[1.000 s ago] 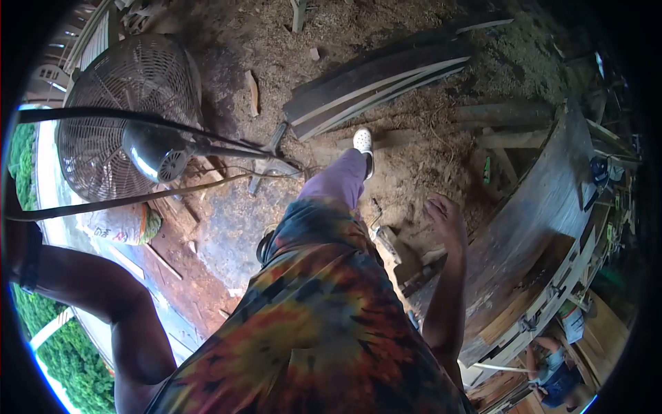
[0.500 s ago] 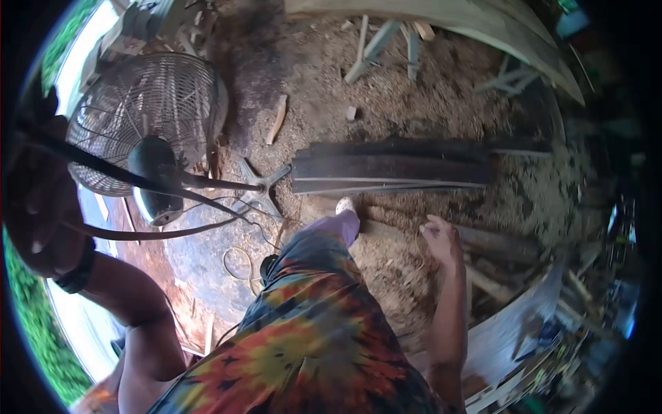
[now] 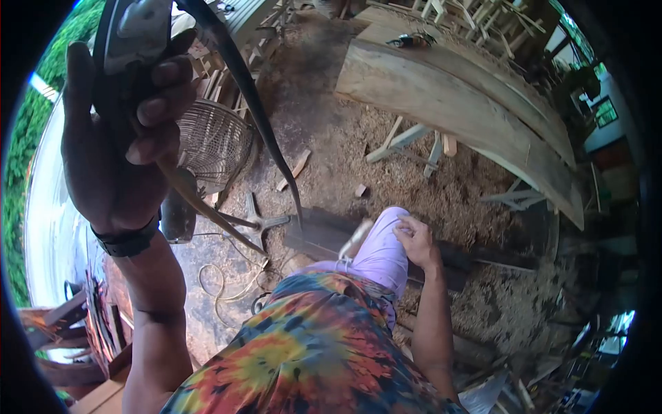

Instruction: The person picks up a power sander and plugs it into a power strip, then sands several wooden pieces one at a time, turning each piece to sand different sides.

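Head camera view, looking down past a tie-dyed shirt (image 3: pixel 296 345) at a dirt-coloured floor (image 3: pixel 324 127) strewn with wood shavings. Largest on it is a long, pale wooden slab (image 3: pixel 441 103) on trestles, across the floor's far right corner. Dark boards (image 3: pixel 321 234) lie nearer the middle, partly hidden by a raised leg in purple trousers (image 3: pixel 383 252). Toward the left edge stands a round wire fan (image 3: pixel 217 141), partly behind the left arm.

The left hand (image 3: pixel 114 169), wearing a dark wristband (image 3: pixel 127 238), is raised high at the upper left, fingers wrapped around a dark tool (image 3: pixel 131 48) with a scuffed metal plate. The tool is in the air, well above the floor. The right hand (image 3: pixel 417 241) appears to hold nothing, its fingers loosely bent beside the knee; whether it touches the cloth, I cannot tell.

The tool looks hard, stiff and fairly heavy, so its dark body seems the place to grip, rather than the smooth plate, which may be slippery. A black cord (image 3: pixel 258 117) and a tan cord (image 3: pixel 207 210) hang near it, probably flexible and apt to drag; their attachment is hidden.

Smallest are a wood scrap (image 3: pixel 294 170) and a little block (image 3: pixel 360 190) on the floor.
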Action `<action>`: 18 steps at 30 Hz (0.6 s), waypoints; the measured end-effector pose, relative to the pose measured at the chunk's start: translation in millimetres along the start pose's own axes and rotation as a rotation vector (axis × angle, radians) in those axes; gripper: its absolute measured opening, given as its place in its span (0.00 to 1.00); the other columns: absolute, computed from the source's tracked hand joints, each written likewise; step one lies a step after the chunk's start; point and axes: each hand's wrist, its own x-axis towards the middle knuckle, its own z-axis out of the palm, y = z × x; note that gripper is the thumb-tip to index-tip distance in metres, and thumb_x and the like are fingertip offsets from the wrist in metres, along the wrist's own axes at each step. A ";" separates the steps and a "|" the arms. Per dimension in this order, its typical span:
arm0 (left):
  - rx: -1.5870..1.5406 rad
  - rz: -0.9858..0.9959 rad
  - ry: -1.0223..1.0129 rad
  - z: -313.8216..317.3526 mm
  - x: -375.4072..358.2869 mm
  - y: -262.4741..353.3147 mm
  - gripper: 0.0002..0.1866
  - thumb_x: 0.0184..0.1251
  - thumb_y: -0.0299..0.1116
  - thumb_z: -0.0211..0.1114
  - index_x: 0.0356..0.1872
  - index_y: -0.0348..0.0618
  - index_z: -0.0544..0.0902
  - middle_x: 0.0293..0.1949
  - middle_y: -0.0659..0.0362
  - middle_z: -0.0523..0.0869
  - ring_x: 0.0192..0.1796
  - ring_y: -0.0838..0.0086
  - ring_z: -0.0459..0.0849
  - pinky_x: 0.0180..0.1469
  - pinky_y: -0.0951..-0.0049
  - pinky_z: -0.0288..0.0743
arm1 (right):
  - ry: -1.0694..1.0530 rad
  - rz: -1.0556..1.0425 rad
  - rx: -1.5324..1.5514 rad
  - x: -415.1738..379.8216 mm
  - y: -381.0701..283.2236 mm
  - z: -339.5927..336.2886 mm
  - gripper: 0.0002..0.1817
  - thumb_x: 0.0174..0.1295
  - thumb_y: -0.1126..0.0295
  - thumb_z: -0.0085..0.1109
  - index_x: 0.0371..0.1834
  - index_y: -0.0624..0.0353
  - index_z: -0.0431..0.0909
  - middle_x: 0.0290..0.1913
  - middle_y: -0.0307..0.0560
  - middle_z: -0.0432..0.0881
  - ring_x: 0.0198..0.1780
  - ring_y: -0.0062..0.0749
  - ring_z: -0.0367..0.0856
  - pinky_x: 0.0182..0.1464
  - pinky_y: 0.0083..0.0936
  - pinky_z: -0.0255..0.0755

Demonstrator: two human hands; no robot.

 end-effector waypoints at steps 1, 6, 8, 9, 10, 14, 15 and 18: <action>0.007 0.014 -0.005 -4.8 3.0 4.4 0.41 0.85 0.59 0.45 0.69 0.20 0.60 0.51 0.47 0.69 0.43 0.70 0.70 0.28 0.77 0.77 | -0.002 -0.014 0.005 10.8 12.8 -6.5 0.26 0.66 0.64 0.70 0.64 0.67 0.80 0.46 0.53 0.90 0.43 0.33 0.89 0.48 0.30 0.82; 0.015 0.145 0.051 -27.4 15.9 -8.8 0.39 0.85 0.59 0.45 0.73 0.29 0.59 0.52 0.49 0.68 0.44 0.71 0.70 0.29 0.78 0.79 | -0.062 0.109 0.026 73.4 71.8 -27.2 0.27 0.66 0.64 0.71 0.64 0.68 0.80 0.44 0.50 0.91 0.45 0.30 0.88 0.51 0.30 0.81; 0.030 0.210 0.114 -35.6 27.0 -23.5 0.38 0.85 0.61 0.44 0.74 0.33 0.59 0.51 0.50 0.68 0.43 0.72 0.71 0.30 0.79 0.79 | -0.123 0.103 -0.048 103.7 83.8 -35.1 0.26 0.68 0.69 0.68 0.66 0.70 0.77 0.43 0.44 0.89 0.39 0.23 0.84 0.44 0.24 0.80; 0.035 0.261 0.134 -41.3 39.4 -33.2 0.37 0.85 0.60 0.44 0.70 0.29 0.65 0.53 0.47 0.69 0.43 0.70 0.71 0.28 0.79 0.78 | -0.124 0.090 -0.057 122.4 93.3 -37.4 0.26 0.68 0.69 0.68 0.66 0.70 0.77 0.43 0.44 0.89 0.39 0.23 0.84 0.44 0.24 0.80; 0.041 0.308 0.151 -48.9 52.7 -41.8 0.37 0.85 0.60 0.45 0.66 0.26 0.70 0.55 0.44 0.71 0.43 0.69 0.72 0.27 0.79 0.76 | -0.145 0.153 -0.026 143.8 102.9 -38.9 0.27 0.67 0.66 0.69 0.66 0.69 0.79 0.45 0.48 0.90 0.40 0.27 0.87 0.45 0.27 0.81; 0.323 0.496 0.574 -106.9 116.2 -84.9 0.38 0.83 0.63 0.45 0.71 0.36 0.70 0.48 0.52 0.77 0.38 0.73 0.79 0.25 0.79 0.78 | -0.145 0.273 0.046 234.3 130.8 -40.7 0.27 0.66 0.63 0.71 0.64 0.66 0.81 0.46 0.55 0.91 0.38 0.32 0.89 0.45 0.31 0.82; 0.306 0.577 0.743 -117.1 145.3 -98.9 0.39 0.82 0.64 0.46 0.70 0.35 0.71 0.41 0.53 0.82 0.30 0.74 0.81 0.21 0.79 0.77 | -0.155 0.289 -0.022 257.6 136.2 -39.3 0.27 0.67 0.63 0.70 0.66 0.67 0.80 0.46 0.54 0.91 0.37 0.29 0.88 0.43 0.29 0.82; 0.373 0.630 0.901 -181.0 207.5 -111.1 0.41 0.81 0.66 0.47 0.69 0.32 0.73 0.39 0.51 0.86 0.25 0.75 0.80 0.19 0.82 0.72 | -0.144 0.209 -0.276 322.2 142.3 -46.2 0.30 0.64 0.56 0.70 0.65 0.64 0.81 0.46 0.53 0.92 0.45 0.35 0.90 0.51 0.33 0.82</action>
